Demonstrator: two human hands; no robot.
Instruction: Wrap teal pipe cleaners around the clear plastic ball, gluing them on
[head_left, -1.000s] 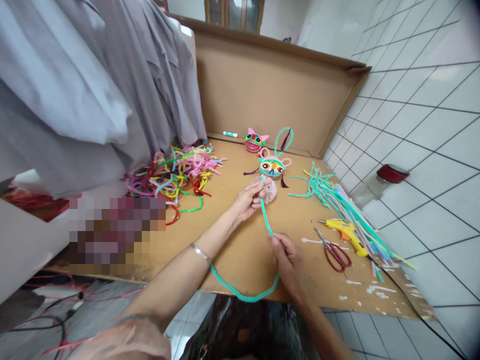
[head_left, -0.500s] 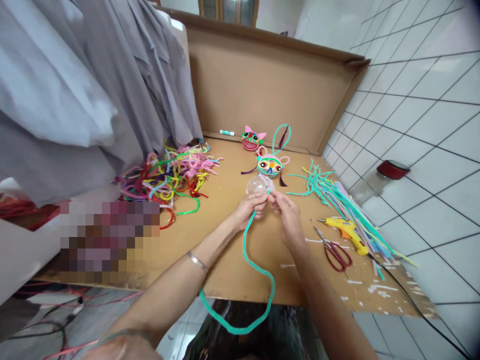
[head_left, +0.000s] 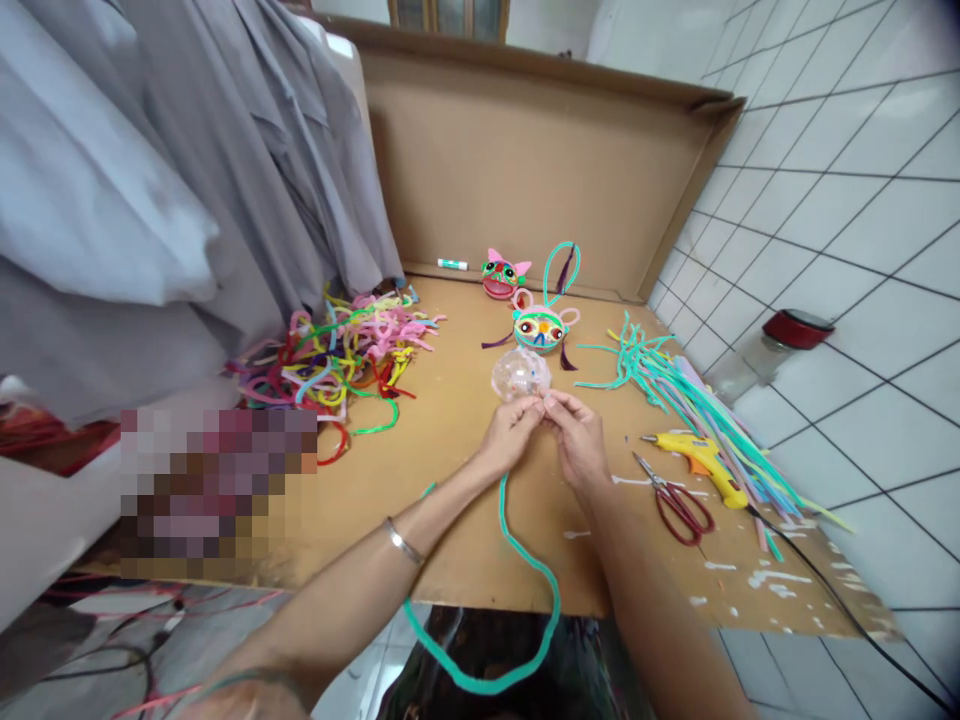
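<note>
My left hand [head_left: 517, 428] is closed in a pinch on a teal pipe cleaner [head_left: 551, 590]. From beneath this hand the pipe cleaner hangs in a long loop past the table's front edge and passes behind my left forearm. My right hand [head_left: 576, 432] is also pinched, its fingertips meeting the left ones; whatever they grip is hidden. Just beyond the fingertips sits a clear plastic ball [head_left: 517, 372], and I cannot tell whether the hands touch it. Behind it stands a decorated animal head [head_left: 538, 330] with pink loop ears, purple tassels and a teal loop.
A second animal head [head_left: 504, 275] and a glue stick [head_left: 452, 265] lie near the cardboard wall [head_left: 525, 180]. Tangled pipe cleaners [head_left: 337, 350] fill the left. To the right are straight pipe cleaners [head_left: 705, 430], a yellow glue gun [head_left: 701, 462], red-handled scissors [head_left: 679, 505] and a lidded jar [head_left: 772, 350].
The teal tip that showed above my fingertips is now out of sight. My hands have shifted slightly, with fingertips closer together, and the hanging loop has swung a little lower.
</note>
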